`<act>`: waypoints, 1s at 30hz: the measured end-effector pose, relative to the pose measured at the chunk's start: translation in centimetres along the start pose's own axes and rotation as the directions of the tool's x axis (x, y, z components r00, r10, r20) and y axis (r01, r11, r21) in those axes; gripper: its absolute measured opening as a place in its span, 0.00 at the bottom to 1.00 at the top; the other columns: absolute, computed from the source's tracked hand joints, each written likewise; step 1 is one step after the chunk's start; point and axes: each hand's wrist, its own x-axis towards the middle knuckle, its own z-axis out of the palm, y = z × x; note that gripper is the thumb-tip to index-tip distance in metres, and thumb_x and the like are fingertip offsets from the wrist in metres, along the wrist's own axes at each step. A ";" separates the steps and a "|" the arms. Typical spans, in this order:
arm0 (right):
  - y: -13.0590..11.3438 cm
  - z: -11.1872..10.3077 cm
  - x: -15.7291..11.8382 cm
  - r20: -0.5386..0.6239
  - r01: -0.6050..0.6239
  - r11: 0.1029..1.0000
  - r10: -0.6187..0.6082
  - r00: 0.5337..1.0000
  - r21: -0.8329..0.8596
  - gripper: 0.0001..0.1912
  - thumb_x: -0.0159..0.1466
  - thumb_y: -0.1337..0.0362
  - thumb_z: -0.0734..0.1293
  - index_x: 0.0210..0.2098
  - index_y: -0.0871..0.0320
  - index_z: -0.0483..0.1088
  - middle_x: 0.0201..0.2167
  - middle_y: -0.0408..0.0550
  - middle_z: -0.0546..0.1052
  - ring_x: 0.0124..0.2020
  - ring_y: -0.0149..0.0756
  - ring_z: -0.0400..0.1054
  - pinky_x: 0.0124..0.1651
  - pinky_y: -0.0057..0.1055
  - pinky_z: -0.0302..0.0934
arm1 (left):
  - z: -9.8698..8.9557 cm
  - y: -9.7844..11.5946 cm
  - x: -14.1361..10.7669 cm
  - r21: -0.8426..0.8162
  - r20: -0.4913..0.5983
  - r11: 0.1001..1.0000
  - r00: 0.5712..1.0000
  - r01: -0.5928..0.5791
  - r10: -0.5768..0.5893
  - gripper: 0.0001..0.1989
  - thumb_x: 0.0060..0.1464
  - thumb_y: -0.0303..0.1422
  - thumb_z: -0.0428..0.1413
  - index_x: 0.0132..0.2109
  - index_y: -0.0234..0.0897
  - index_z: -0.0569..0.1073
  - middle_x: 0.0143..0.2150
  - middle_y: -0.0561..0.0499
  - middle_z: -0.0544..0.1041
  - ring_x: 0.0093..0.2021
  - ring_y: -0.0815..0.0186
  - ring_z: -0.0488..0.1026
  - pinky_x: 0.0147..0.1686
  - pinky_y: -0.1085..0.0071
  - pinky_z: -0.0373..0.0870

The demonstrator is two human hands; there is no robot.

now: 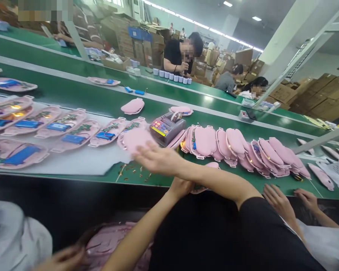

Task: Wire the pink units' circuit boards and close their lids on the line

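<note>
My right hand [151,156] reaches across to the left over my left forearm, blurred by motion. Its fingers lie on the lower right edge of a smooth pink cover [137,139], also blurred. Below my right forearm, my left hand [183,187] is curled at the edge of a pink shell [199,189] near the bench's front edge; its fingertips are partly hidden. Behind my right hand stands a grey device [168,128] with lit buttons. Open pink shells [111,131] with blue batteries and green boards lie to the left.
Closed pink shells [205,141] lean in a row at the right. Small metal pieces [141,169] lie on the green bench [214,105]. A co-worker's hand [64,259] is at lower left, and others' hands [279,201] rest at right. A slanted metal post [302,56] rises at right.
</note>
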 end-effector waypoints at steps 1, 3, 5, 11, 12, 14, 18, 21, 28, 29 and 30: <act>-1.0 1.0 1.9 0.105 0.074 0.997 -0.074 0.992 -0.002 0.23 0.80 0.68 0.57 0.66 0.49 0.76 0.71 0.47 0.75 0.70 0.46 0.74 0.65 0.39 0.79 | 0.0 -0.1 -0.2 0.000 0.000 1.000 1.000 0.021 -0.021 0.17 0.73 0.42 0.61 0.61 0.38 0.76 0.60 0.41 0.77 0.55 0.57 0.78 0.54 0.56 0.82; -1.8 2.9 4.3 0.255 0.205 0.978 -0.205 0.945 0.030 0.24 0.81 0.69 0.56 0.66 0.47 0.76 0.73 0.41 0.74 0.73 0.42 0.70 0.63 0.32 0.78 | 0.0 -0.3 -0.4 -0.011 0.008 0.998 0.998 0.060 -0.060 0.18 0.73 0.42 0.61 0.61 0.38 0.76 0.61 0.41 0.77 0.55 0.57 0.78 0.55 0.55 0.82; -1.0 4.2 5.4 0.316 0.238 0.969 -0.248 0.916 0.070 0.25 0.80 0.71 0.56 0.66 0.44 0.74 0.74 0.35 0.72 0.76 0.37 0.65 0.62 0.28 0.76 | -0.3 -0.2 -0.7 -0.047 0.031 0.995 0.996 0.091 -0.090 0.17 0.73 0.42 0.61 0.61 0.37 0.76 0.60 0.41 0.77 0.55 0.57 0.78 0.55 0.55 0.82; 4.8 2.5 1.1 0.406 -0.033 0.995 -0.009 0.914 0.097 0.10 0.74 0.65 0.67 0.46 0.48 0.82 0.59 0.31 0.84 0.64 0.34 0.75 0.63 0.30 0.71 | -1.3 -0.3 -0.4 -0.208 0.119 0.944 0.965 0.255 -0.234 0.16 0.72 0.42 0.62 0.56 0.34 0.77 0.51 0.45 0.80 0.47 0.60 0.80 0.49 0.59 0.83; 5.2 1.3 -1.2 0.347 -0.116 0.985 0.065 0.936 0.129 0.09 0.74 0.63 0.67 0.44 0.49 0.82 0.58 0.33 0.84 0.62 0.33 0.76 0.63 0.30 0.70 | -1.5 -0.5 0.1 -0.225 0.132 0.929 0.954 0.294 -0.270 0.15 0.73 0.42 0.61 0.54 0.33 0.78 0.48 0.46 0.80 0.44 0.62 0.80 0.47 0.61 0.83; 5.1 -1.2 -7.0 0.174 -0.343 0.899 0.305 0.936 0.272 0.11 0.75 0.61 0.67 0.40 0.49 0.82 0.53 0.39 0.86 0.55 0.31 0.79 0.60 0.27 0.71 | -2.2 -0.8 1.3 -0.254 0.160 0.897 0.930 0.362 -0.330 0.15 0.76 0.41 0.57 0.52 0.32 0.79 0.42 0.48 0.82 0.38 0.65 0.80 0.42 0.66 0.81; 2.8 -2.9 -18.4 0.146 -0.535 0.630 0.561 0.815 0.563 0.15 0.77 0.62 0.67 0.35 0.57 0.81 0.31 0.41 0.84 0.32 0.29 0.76 0.41 0.27 0.67 | -3.7 -0.5 4.2 -0.297 0.215 0.854 0.901 0.427 -0.376 0.18 0.77 0.41 0.51 0.56 0.36 0.83 0.45 0.47 0.87 0.38 0.64 0.83 0.42 0.74 0.79; 0.5 0.0 -21.3 0.247 -0.641 0.602 0.608 0.754 0.475 0.08 0.73 0.64 0.72 0.38 0.58 0.82 0.35 0.47 0.86 0.38 0.34 0.79 0.43 0.29 0.65 | -4.0 0.0 5.7 -0.299 0.228 0.847 0.895 0.439 -0.383 0.16 0.75 0.39 0.54 0.56 0.37 0.84 0.46 0.48 0.87 0.38 0.64 0.84 0.42 0.75 0.79; -0.4 4.4 -17.8 0.319 -0.854 0.361 0.814 0.485 0.375 0.16 0.76 0.52 0.68 0.40 0.53 0.85 0.33 0.49 0.85 0.34 0.38 0.76 0.37 0.31 0.59 | -3.9 0.9 6.8 -0.282 0.134 0.877 0.922 0.388 -0.365 0.10 0.73 0.33 0.59 0.52 0.38 0.85 0.36 0.58 0.87 0.28 0.71 0.79 0.28 0.82 0.73; -0.2 4.5 -17.9 0.307 -0.840 0.326 0.823 0.478 0.434 0.16 0.76 0.55 0.68 0.37 0.54 0.84 0.31 0.47 0.84 0.33 0.35 0.75 0.36 0.30 0.58 | -4.1 1.0 6.9 -0.271 0.118 0.884 0.925 0.381 -0.362 0.10 0.73 0.33 0.59 0.52 0.37 0.85 0.36 0.58 0.86 0.27 0.72 0.78 0.27 0.82 0.73; -0.1 4.4 -18.1 0.288 -0.814 0.290 0.832 0.475 0.504 0.17 0.76 0.57 0.68 0.35 0.55 0.83 0.29 0.45 0.83 0.31 0.33 0.73 0.36 0.29 0.58 | -4.2 1.1 6.9 -0.259 0.099 0.890 0.927 0.375 -0.362 0.10 0.73 0.32 0.59 0.53 0.37 0.85 0.35 0.58 0.86 0.26 0.73 0.77 0.26 0.82 0.72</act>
